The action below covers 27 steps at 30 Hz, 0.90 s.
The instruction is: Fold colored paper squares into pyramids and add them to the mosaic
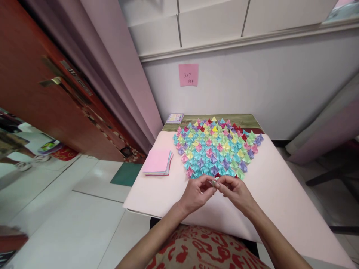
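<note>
My left hand [198,192] and my right hand [235,191] meet over the near part of a pale pink sheet [280,198] on the table. Both pinch one small folded paper piece [215,183], pale green-grey, between their fingertips. Just beyond the hands lies a wide fan-shaped patch of several small folded paper pieces [217,147] in teal, pink, yellow, purple, green and red, packed side by side. A stack of square coloured papers [157,162], pink on top, lies to the left of my left hand.
A small colourful paper pack [175,118] sits at the table's far left corner, on the green-brown tabletop [246,120]. A pink note [188,74] is stuck on the wall. A red door [42,97] stands at left. My red-patterned lap [202,250] is below the table edge.
</note>
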Each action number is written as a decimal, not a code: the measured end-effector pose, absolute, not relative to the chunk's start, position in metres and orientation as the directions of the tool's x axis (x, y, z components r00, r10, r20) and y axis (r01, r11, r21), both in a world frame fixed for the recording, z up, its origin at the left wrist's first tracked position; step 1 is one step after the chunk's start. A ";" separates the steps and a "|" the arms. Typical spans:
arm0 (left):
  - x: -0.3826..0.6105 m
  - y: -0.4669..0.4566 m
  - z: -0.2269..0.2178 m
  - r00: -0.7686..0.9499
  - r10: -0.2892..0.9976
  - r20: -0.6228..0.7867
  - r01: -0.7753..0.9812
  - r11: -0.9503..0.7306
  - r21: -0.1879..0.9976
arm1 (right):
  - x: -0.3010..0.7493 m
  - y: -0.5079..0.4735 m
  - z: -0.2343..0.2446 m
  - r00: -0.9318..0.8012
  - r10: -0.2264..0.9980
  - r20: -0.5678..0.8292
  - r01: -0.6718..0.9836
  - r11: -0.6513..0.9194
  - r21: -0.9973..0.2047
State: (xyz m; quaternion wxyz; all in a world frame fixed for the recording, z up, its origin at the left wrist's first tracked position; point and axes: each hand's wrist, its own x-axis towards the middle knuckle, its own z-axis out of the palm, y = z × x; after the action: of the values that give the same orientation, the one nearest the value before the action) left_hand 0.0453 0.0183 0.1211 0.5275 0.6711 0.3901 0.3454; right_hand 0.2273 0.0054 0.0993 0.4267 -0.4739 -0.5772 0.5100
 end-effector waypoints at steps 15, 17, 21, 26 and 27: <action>0.040 0.035 0.129 0.431 0.896 -0.108 -0.072 0.153 0.986 | 0.217 0.005 0.111 -0.109 0.988 0.111 0.120 0.124 -0.985; 0.043 0.035 0.128 0.395 0.910 -0.126 -0.129 0.191 0.973 | 0.214 0.006 0.110 -0.077 0.995 0.057 0.007 0.058 -0.998; 0.051 0.032 0.129 0.273 0.947 -0.170 -0.204 0.229 0.952 | 0.207 0.008 0.108 -0.005 1.000 0.010 -0.119 0.009 -0.993; 0.056 0.026 0.131 0.268 0.932 -0.244 -0.216 0.305 0.928 | 0.204 0.009 0.104 0.029 0.997 0.074 -0.096 0.077 -0.992; 0.056 0.026 0.132 0.262 0.933 -0.247 -0.217 0.306 0.927 | 0.204 0.008 0.103 0.019 0.996 0.088 -0.070 0.089 -0.994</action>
State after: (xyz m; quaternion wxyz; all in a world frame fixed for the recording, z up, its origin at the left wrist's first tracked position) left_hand 0.0562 0.0260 0.1320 0.6802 0.4102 0.4362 0.4228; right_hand 0.2045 0.0081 0.1034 0.5429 -0.4631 -0.4996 0.4910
